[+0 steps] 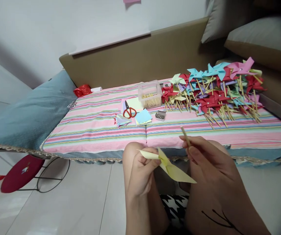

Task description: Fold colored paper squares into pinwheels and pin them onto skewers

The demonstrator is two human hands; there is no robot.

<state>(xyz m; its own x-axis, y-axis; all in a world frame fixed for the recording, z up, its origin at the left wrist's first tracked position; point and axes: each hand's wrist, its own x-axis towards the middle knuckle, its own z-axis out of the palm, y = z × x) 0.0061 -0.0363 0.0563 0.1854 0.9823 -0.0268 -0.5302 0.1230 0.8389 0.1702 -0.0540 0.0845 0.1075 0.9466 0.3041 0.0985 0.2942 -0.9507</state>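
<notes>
Home, living-room type. Sofa point(135, 58) across the middle with striped cover point(86, 127), cushions point(265, 36) upper right, lace-edged blue cloth point(33, 107) at left. Round red stool point(20, 174) lower left, pale tiled floor point(81, 202) along bottom.

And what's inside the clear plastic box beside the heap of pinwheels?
Pale, thin sticks lie inside the clear plastic box. Whatever lies beneath the uppermost ones is covered, so I can't tell how many there are.

No legible text; no readable labels, numbers, signs
</notes>
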